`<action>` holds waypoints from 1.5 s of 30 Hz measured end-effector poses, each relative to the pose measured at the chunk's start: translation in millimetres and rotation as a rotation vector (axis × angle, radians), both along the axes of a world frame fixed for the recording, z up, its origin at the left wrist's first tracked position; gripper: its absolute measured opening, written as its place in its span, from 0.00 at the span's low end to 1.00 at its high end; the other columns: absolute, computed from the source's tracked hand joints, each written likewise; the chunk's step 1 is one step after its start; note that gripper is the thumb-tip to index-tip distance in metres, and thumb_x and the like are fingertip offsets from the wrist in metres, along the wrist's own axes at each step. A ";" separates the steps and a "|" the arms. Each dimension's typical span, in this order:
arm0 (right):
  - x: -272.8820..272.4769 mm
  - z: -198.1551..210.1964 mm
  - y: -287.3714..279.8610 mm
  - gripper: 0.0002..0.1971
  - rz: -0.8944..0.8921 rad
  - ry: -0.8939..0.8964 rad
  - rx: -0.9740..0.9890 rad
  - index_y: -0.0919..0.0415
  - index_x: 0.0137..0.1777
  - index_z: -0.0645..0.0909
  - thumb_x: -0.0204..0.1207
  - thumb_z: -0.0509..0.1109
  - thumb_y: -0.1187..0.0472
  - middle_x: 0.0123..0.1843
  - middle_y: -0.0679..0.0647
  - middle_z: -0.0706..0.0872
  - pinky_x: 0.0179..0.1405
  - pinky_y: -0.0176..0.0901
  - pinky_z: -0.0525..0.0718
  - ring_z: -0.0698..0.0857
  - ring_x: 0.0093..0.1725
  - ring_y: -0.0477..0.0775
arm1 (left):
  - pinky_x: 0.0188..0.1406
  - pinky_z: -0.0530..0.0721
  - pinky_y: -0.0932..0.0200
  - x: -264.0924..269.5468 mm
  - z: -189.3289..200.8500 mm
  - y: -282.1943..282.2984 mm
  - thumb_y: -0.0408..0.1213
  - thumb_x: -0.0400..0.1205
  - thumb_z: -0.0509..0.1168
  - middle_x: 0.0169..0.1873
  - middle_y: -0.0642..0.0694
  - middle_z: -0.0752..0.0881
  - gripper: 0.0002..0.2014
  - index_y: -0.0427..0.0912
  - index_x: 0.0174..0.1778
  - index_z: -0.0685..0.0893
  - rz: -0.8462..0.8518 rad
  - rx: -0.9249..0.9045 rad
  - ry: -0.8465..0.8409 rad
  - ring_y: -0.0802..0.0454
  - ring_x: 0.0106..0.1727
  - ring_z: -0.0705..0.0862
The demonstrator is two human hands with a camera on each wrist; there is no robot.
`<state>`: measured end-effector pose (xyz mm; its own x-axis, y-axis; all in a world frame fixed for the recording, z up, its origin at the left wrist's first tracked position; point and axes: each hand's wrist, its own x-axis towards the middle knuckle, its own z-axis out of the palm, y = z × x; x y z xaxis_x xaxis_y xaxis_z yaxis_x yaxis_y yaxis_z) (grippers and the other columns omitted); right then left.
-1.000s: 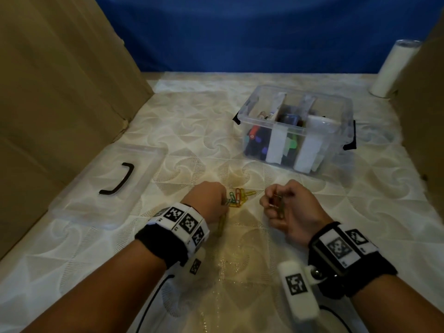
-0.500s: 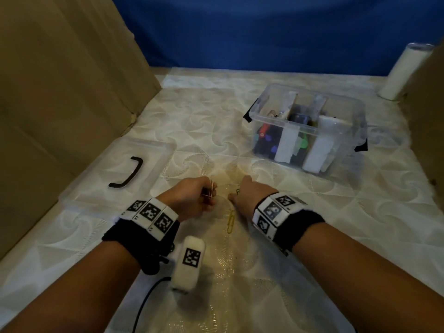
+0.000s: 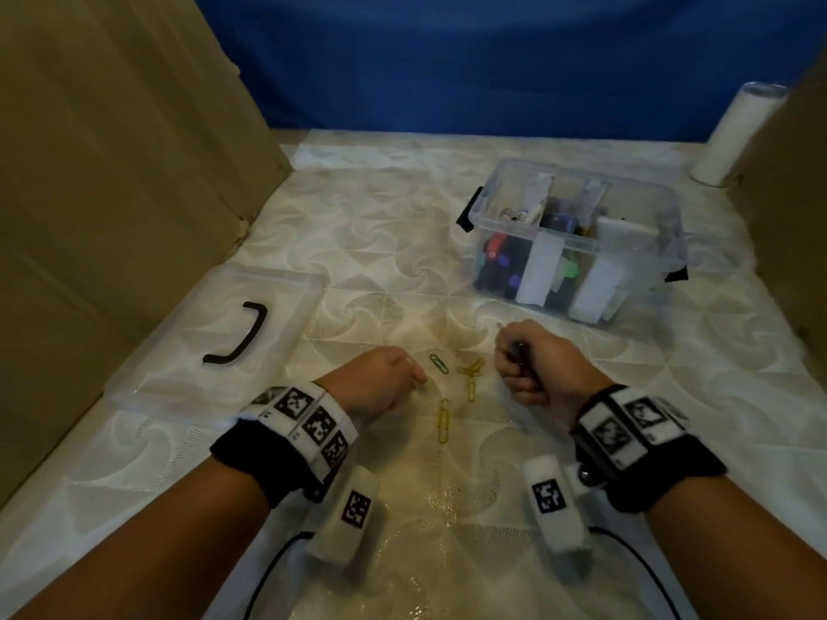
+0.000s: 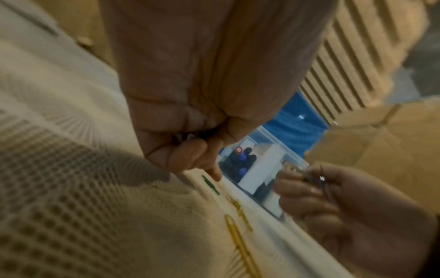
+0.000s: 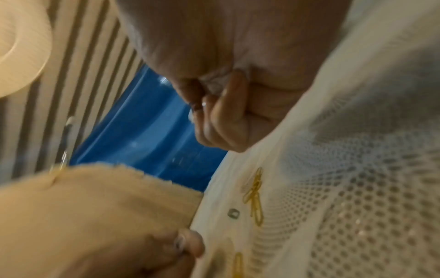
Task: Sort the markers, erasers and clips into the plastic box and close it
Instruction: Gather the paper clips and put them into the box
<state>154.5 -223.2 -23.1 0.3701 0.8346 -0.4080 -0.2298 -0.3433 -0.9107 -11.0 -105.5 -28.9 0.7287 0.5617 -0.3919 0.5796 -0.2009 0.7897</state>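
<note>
Several loose paper clips lie on the cloth between my hands: a green clip (image 3: pixel 438 363) and yellow clips (image 3: pixel 471 372) (image 3: pixel 443 420). My left hand (image 3: pixel 414 375) rests curled beside the green clip (image 4: pixel 210 185), index tip down at the cloth. A small metal glint, seemingly a clip, shows inside its curled fingers (image 4: pixel 190 137). My right hand (image 3: pixel 514 355) is a fist just above the cloth and grips a bunch of dark clips (image 4: pixel 320 180). The clear plastic box (image 3: pixel 644 199) stands open beyond it, with markers (image 3: pixel 494 255) in its left compartment.
The box's clear lid (image 3: pixel 179 351) with a black handle (image 3: pixel 239 335) lies on the left. Cardboard walls (image 3: pixel 112 172) flank both sides and a blue backdrop closes the back. A white roll (image 3: pixel 734 132) stands at the far right.
My right hand has lifted off the pile, turned into a fist holding clips, and moved right. The remaining clips on the cloth are now uncovered. My left hand lowered to the cloth.
</note>
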 end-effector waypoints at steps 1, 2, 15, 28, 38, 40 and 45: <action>5.6 -2.6 -5.2 0.14 -0.080 0.179 0.072 0.57 0.29 0.64 0.78 0.52 0.57 0.25 0.52 0.65 0.11 0.28 0.55 0.59 0.19 0.46 | 0.38 0.76 0.59 1.8 -0.3 -1.1 0.34 0.86 0.53 0.34 0.47 0.81 0.12 0.39 0.45 0.81 -0.060 0.106 0.056 0.50 0.38 0.80; 7.3 -3.4 -9.6 0.16 -0.116 0.263 0.103 0.57 0.30 0.66 0.79 0.52 0.54 0.25 0.52 0.65 0.11 0.28 0.56 0.60 0.19 0.46 | 0.43 0.76 0.58 3.8 -1.6 -2.9 0.36 0.86 0.54 0.40 0.45 0.83 0.12 0.38 0.47 0.82 -0.123 0.217 0.112 0.48 0.44 0.82; 9.0 -2.8 2.2 0.11 -0.080 0.023 -0.086 0.60 0.37 0.75 0.80 0.57 0.61 0.26 0.52 0.72 0.12 0.30 0.55 0.63 0.18 0.44 | 0.52 0.78 0.53 24.1 -4.6 -35.2 0.38 0.81 0.59 0.55 0.38 0.84 0.10 0.37 0.54 0.80 -0.279 0.596 0.367 0.41 0.57 0.83; 17.5 -8.0 -3.4 0.08 -0.118 -0.016 -0.043 0.63 0.46 0.78 0.83 0.58 0.64 0.28 0.52 0.73 0.12 0.31 0.60 0.66 0.20 0.43 | 0.48 0.75 0.57 20.7 8.7 -32.5 0.39 0.85 0.56 0.51 0.38 0.82 0.11 0.36 0.54 0.78 -0.368 0.474 0.310 0.45 0.50 0.81; 17.3 -1.6 7.9 0.18 0.648 -1.070 -0.251 0.47 0.59 0.74 0.72 0.74 0.48 0.32 0.40 0.70 0.34 0.34 0.70 0.70 0.32 0.39 | 0.14 0.58 0.67 20.2 15.1 23.6 0.45 0.84 0.51 0.23 0.52 0.65 0.16 0.47 0.29 0.67 0.293 -0.685 -0.396 0.58 0.19 0.62; 17.8 -5.3 15.7 0.18 0.638 -1.059 -0.226 0.50 0.60 0.75 0.73 0.74 0.49 0.33 0.40 0.70 0.34 0.31 0.69 0.70 0.33 0.37 | 0.14 0.60 0.68 28.7 10.3 22.3 0.43 0.87 0.53 0.23 0.51 0.66 0.17 0.46 0.31 0.69 0.202 -0.398 -0.258 0.59 0.17 0.64; 16.7 -10.7 23.6 0.12 0.654 -1.049 -0.190 0.52 0.50 0.77 0.72 0.75 0.52 0.35 0.40 0.73 0.34 0.29 0.68 0.71 0.34 0.36 | 0.44 0.74 0.58 39.7 3.1 18.7 0.45 0.85 0.57 0.49 0.45 0.84 0.13 0.41 0.58 0.78 -0.262 0.526 0.210 0.50 0.45 0.79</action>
